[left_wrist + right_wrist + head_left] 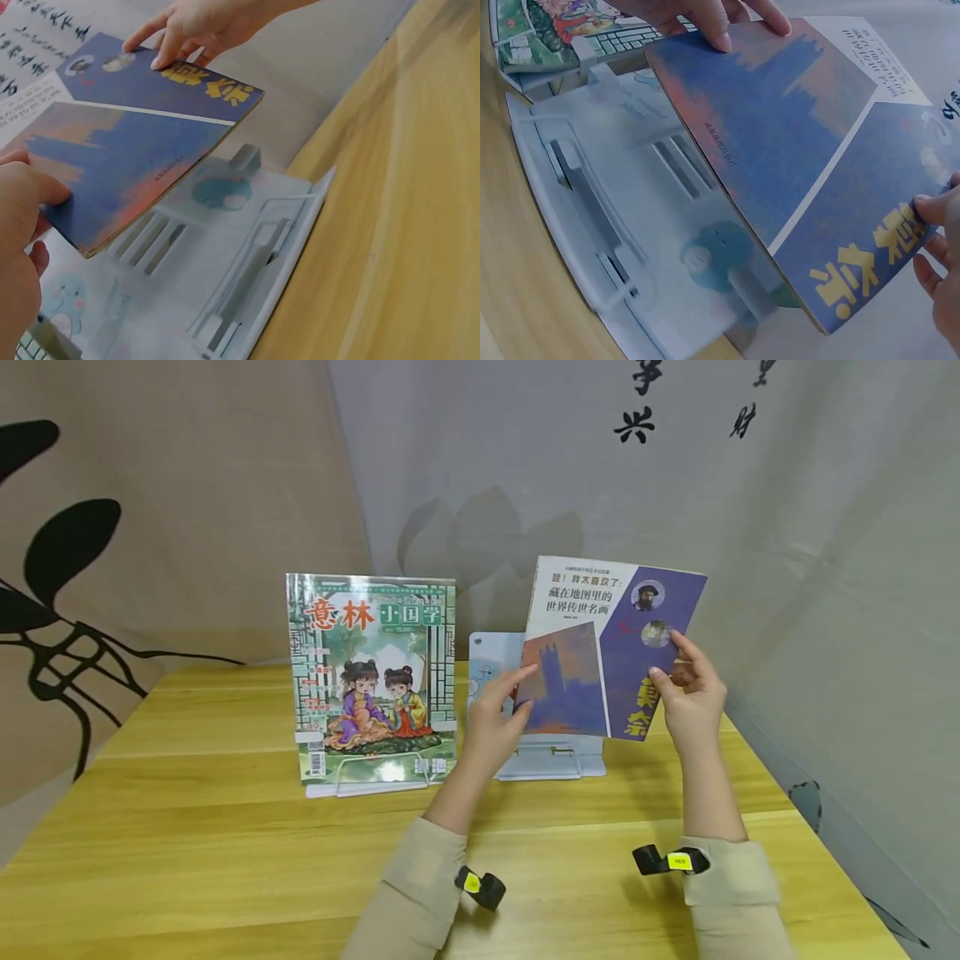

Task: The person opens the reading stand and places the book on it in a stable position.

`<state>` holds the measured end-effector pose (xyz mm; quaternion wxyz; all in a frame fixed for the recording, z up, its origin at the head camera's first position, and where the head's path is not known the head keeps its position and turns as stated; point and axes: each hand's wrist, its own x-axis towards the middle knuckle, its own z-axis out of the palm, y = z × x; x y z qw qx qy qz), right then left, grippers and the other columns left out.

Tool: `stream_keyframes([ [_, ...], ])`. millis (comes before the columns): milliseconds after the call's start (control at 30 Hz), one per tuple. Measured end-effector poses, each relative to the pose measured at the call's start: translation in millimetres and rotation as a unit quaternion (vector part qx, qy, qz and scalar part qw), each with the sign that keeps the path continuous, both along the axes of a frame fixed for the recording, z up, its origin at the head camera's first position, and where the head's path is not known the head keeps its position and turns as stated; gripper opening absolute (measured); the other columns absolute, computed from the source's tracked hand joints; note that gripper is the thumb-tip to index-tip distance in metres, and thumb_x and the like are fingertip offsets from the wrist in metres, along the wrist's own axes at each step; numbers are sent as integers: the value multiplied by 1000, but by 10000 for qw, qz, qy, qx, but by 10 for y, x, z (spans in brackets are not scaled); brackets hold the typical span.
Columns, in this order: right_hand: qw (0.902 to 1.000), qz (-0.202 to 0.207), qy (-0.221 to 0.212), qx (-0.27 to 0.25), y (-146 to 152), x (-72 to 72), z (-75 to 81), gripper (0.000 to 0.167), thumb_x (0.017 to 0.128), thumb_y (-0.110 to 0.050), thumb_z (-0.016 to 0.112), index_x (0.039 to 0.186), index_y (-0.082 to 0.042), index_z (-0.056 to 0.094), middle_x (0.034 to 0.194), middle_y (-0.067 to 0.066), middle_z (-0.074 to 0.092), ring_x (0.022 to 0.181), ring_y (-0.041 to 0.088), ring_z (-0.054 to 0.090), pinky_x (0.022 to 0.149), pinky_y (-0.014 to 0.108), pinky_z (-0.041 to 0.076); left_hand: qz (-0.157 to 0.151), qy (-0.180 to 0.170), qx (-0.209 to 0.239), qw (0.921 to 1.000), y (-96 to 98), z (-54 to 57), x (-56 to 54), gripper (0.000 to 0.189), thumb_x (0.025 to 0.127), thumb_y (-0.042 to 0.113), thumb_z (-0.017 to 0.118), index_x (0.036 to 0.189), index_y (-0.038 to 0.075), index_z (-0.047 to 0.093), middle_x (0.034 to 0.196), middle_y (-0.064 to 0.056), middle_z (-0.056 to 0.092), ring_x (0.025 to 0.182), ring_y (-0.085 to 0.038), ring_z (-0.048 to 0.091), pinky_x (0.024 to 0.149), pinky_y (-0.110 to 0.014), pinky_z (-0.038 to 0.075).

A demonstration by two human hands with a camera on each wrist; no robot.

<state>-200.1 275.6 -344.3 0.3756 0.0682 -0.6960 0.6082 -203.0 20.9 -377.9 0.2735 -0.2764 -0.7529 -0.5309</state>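
Note:
Both hands hold a blue and white book [570, 652] in the air, its cover showing a tower painting and yellow characters. My left hand [491, 718] pinches the book's left edge, thumb in front. At the right edge my right hand [693, 697] grips it, thumb on the cover and fingers behind. Behind and below the book stands a pale blue book stand [622, 195] with slots, a front wire rest and cartoon prints; the book hides part of it in the head view. In both wrist views the book's lower edge is apart from the stand's ledge.
To the left a green magazine [375, 685] with two cartoon children leans upright on another stand [367, 789]. Both stands are on a wooden table [225, 852]. A grey cloth backdrop [480, 452] with black characters and leaf prints hangs behind.

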Motion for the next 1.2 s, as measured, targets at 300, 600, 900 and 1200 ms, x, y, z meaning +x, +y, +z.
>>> stream_keyframes([
  [300, 9999, -89, 139, 0, -243, -103, 9, 50, 84, 12, 66, 129, -9, 61, 108, -4, 56, 85, 11, 55, 74, 24, 40, 231, 79, 245, 9994, -147, 42, -84, 51, 82, -9, 68, 128, 12, 62, 101, -8, 62, 84, -21, 50, 61, -38, 43],
  [600, 9972, -200, 706, -145, -472, -179, 40, 46, 81, 13, 68, 123, -5, 64, 103, -6, 58, 84, 13, 52, 72, 25, 40, 534, 196, 481, 9972, -270, 49, -119, 53, 81, -9, 70, 129, 11, 60, 119, -8, 62, 90, -21, 52, 67, -41, 45],
  [900, 9905, -362, 1297, 271, -617, -177, 63, 39, 80, 15, 67, 116, 1, 65, 106, 7, 63, 86, 14, 48, 70, 21, 41, 659, 512, 576, 9948, -398, -3, -198, 48, 83, -9, 68, 127, 8, 58, 95, -12, 58, 82, -23, 51, 66, -43, 44],
  [1200, 9866, -533, 1515, 277, -663, -253, -10, 36, 78, 13, 69, 114, 4, 66, 104, 20, 61, 87, 14, 49, 70, 20, 43, 903, 570, 596, 9925, -397, -41, -255, 47, 82, -9, 69, 125, 9, 59, 92, -11, 58, 81, -24, 53, 66, -37, 43],
])
